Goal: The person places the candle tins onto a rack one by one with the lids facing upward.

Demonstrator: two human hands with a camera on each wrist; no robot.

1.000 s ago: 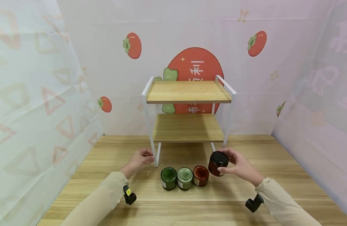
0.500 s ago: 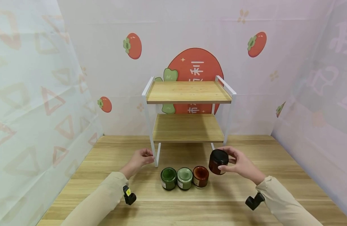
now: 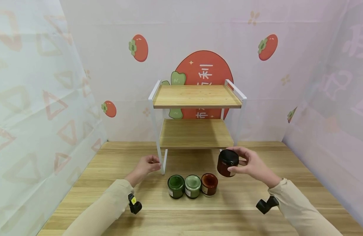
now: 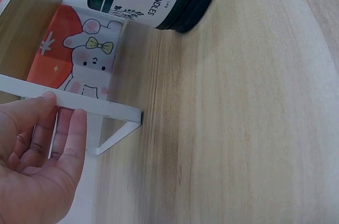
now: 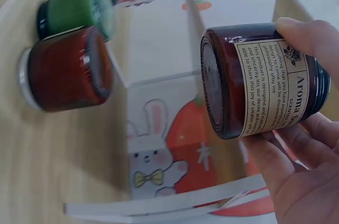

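Note:
My right hand (image 3: 250, 166) grips a dark amber scented candle jar (image 3: 228, 163) with a black top, above the table in front of the rack's right side. In the right wrist view, fingers and thumb lie round the candle jar (image 5: 265, 78), over part of its cream label. My left hand (image 3: 146, 167) holds the left front leg of the white-framed rack (image 3: 160, 154) low down; in the left wrist view, thumb and fingertips meet the white leg (image 4: 106, 108). In front of the rack stand a dark green jar (image 3: 176, 186), a light green jar (image 3: 192, 186) and a reddish-brown jar (image 3: 209, 184) in a row.
Two wooden shelves, an upper one (image 3: 196, 95) and a lower one (image 3: 196, 132), make up the rack, with white side rails on top. It stands on a wood-grain table (image 3: 169, 216). A fabric backdrop (image 3: 104, 65) with printed persimmons encloses the back and sides.
The right hand has raised the amber candle jar slightly, away from the tabletop and toward the rack. The left hand and the row of jars stay in place.

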